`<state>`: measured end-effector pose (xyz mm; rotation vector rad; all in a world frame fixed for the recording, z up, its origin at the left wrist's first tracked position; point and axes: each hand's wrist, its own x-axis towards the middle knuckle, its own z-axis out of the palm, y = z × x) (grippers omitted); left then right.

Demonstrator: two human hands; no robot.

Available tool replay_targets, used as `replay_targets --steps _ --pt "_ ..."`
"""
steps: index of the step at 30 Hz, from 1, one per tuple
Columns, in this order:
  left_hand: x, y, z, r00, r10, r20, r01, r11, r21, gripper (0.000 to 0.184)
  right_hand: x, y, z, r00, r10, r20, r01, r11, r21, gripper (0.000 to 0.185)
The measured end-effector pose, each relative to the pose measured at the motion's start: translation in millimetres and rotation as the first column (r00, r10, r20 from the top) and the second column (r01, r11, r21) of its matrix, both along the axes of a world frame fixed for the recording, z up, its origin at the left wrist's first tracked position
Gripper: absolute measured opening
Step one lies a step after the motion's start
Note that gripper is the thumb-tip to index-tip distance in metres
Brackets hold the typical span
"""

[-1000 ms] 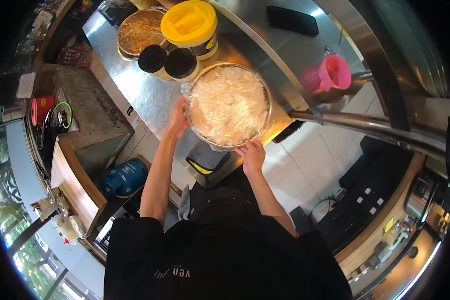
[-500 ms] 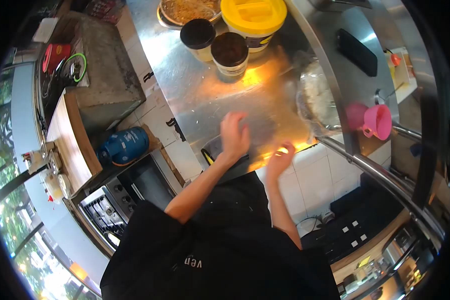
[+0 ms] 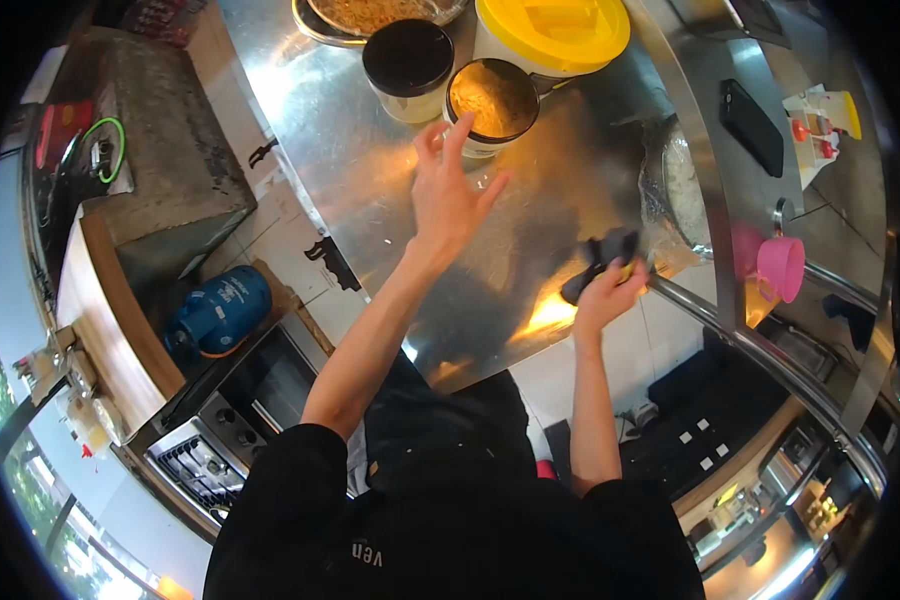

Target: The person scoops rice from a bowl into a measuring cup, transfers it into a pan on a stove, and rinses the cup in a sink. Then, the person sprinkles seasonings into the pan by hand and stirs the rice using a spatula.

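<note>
- Left hand point(image 3: 448, 205) is hovering by the orange-glinting jar point(image 3: 494, 98), fingers spread, gripping nothing; contact is staying unclear!
- Right hand point(image 3: 608, 292) is grasping a dark cloth point(image 3: 615, 246) over the steel table point(image 3: 320, 130).
- Black-lidded jar point(image 3: 408, 60) is standing beside, yellow-lidded bucket point(image 3: 555, 35) sitting behind.
- Pan point(image 3: 320, 28) is holding orange-brown crumbly food point(image 3: 385, 12).
- Plastic-wrapped bowl point(image 3: 683, 185) is showing pale contents.

Right hand point(image 3: 610, 292) has the dark cloth point(image 3: 612, 246)!

And here's the left hand point(image 3: 446, 205), fingers spread, fingertips right at the dark-topped jar point(image 3: 492, 100), contact hard to call! The cloth blurs over the steel surface point(image 3: 365, 190). Close by, a black-lidded jar point(image 3: 408, 60) and yellow-lidded tub point(image 3: 555, 30); out right, a plastic-wrapped bowl point(image 3: 684, 185).
</note>
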<state>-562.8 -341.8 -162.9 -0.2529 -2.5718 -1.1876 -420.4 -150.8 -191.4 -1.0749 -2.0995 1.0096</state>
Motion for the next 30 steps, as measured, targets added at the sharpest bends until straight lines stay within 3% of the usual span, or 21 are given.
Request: replay_targets --steps 1,2,3,4,5,7,8,9,11,12,13,14,15,17,18,20,23,26,27,28,30 --pt "-11.2 10.5 -10.9 0.998 0.022 0.064 -0.027 0.996 0.087 0.068 -15.5 7.9 6.4 0.991 0.029 -0.128 -0.030 1.000 -0.004 0.036" --pt "-18.4 15.7 -19.8 0.991 0.037 0.129 -0.059 0.984 0.166 0.070 -26.2 17.3 -4.9 0.989 0.148 -0.020 -0.145 0.984 0.101 0.038" --pt "-22.0 16.6 -23.2 0.996 0.034 0.077 -0.042 0.993 0.112 0.067 -36.1 23.8 -20.0 0.963 0.250 0.100 -0.264 0.946 0.186 0.040" --pt "-22.4 14.0 -27.3 0.996 0.024 0.085 -0.033 0.993 0.117 0.067 -49.2 21.0 -29.4 0.887 0.390 0.248 -0.460 0.802 0.382 0.043" --pt "-23.0 6.2 -31.5 0.996 -0.066 0.059 0.047 0.960 0.275 0.063 -56.5 15.8 -38.0 0.778 0.330 0.534 -0.575 0.715 0.397 0.045" --pt "-17.6 -24.9 -44.6 0.984 -0.179 0.014 0.153 0.877 0.456 0.053 -84.7 37.4 -51.6 0.746 0.290 0.599 -0.622 0.626 0.471 0.044" --pt "-8.6 -55.6 -57.2 0.983 -0.162 -0.091 0.181 0.940 0.290 0.050 -104.0 50.4 -63.0 0.711 0.257 0.655 -0.673 0.518 0.528 0.043" --pt "5.2 -89.4 -71.1 0.970 -0.155 -0.189 0.179 0.977 0.114 0.048 -129.7 64.0 -79.7 0.701 0.268 0.661 -0.686 0.506 0.523 0.043" --pt "42.8 -149.5 -90.2 0.986 0.015 -0.168 -0.008 0.999 0.037 0.038 -165.4 83.1 -110.4 0.857 0.355 0.372 -0.499 0.752 0.431 0.037" --pt "60.2 -160.4 -104.8 0.987 0.016 -0.157 -0.009 0.999 0.045 0.038 -167.1 75.5 -114.4 0.853 0.353 0.384 -0.504 0.748 0.432 0.037" --pt "80.0 -168.8 -120.8 0.976 0.211 0.062 -0.216 0.863 0.457 0.039 -170.9 56.2 -114.5 0.839 0.472 0.271 -0.544 0.711 0.445 0.034" --pt "92.9 -174.0 -133.0 0.896 0.298 0.328 -0.441 0.526 0.727 0.041 -181.6 29.1 -110.8 0.793 0.591 0.147 -0.583 0.665 0.467 0.032" --pt "102.3 -171.9 -139.7 0.887 0.318 0.334 -0.457 0.510 0.729 0.041 -174.1 -14.9 -86.1 0.766 0.631 0.123 -0.601 0.634 0.488 0.031" --pt "119.6 -152.5 -145.0 0.859 0.136 0.493 -0.511 0.183 0.840 0.051 -153.1 -68.2 -80.8 0.795 0.597 0.109 -0.566 0.664 0.489 0.031" --pt "122.2 -142.1 -142.5 0.826 0.182 0.533 -0.562 0.211 0.800 0.053 -142.7 -87.5 -79.0 0.836 0.542 0.086 -0.510 0.708 0.488 0.031" --pt "124.6 -143.4 -147.1 0.871 0.148 0.468 -0.474 0.006 0.881 0.054 -112.0 -115.9 -84.9 0.815 0.573 0.084 -0.563 0.747 0.353 0.028" --pt "128.9 -145.5 -153.7 0.913 0.173 0.370 -0.388 0.086 0.918 0.054 -77.5 -158.3 -79.2 0.630 0.774 0.066 -0.748 0.581 0.320 0.026" --pt "125.4 -144.4 -134.7 0.914 0.172 0.367 -0.373 0.007 0.928 0.052 -56.4 -192.9 -76.5 0.465 0.882 -0.079 -0.868 0.472 0.154 0.027" --pt "126.2 -144.7 -136.3 0.926 0.167 0.337 -0.340 -0.014 0.940 0.052 -52.0 -200.6 -68.8 0.464 0.872 -0.156 -0.881 0.472 0.019 0.028" --pt "127.3 -145.6 -136.1 0.924 0.175 0.339 -0.345 0.004 0.939 0.052 -49.4 -202.9 -65.5 0.445 0.881 -0.158 -0.891 0.453 0.019 0.028" --pt "129.9 -145.6 -136.6 0.939 0.160 0.304 -0.312 0.028 0.950 0.052 -49.5 -193.6 -61.8 0.618 0.751 -0.232 -0.781 0.619 -0.079 0.028"
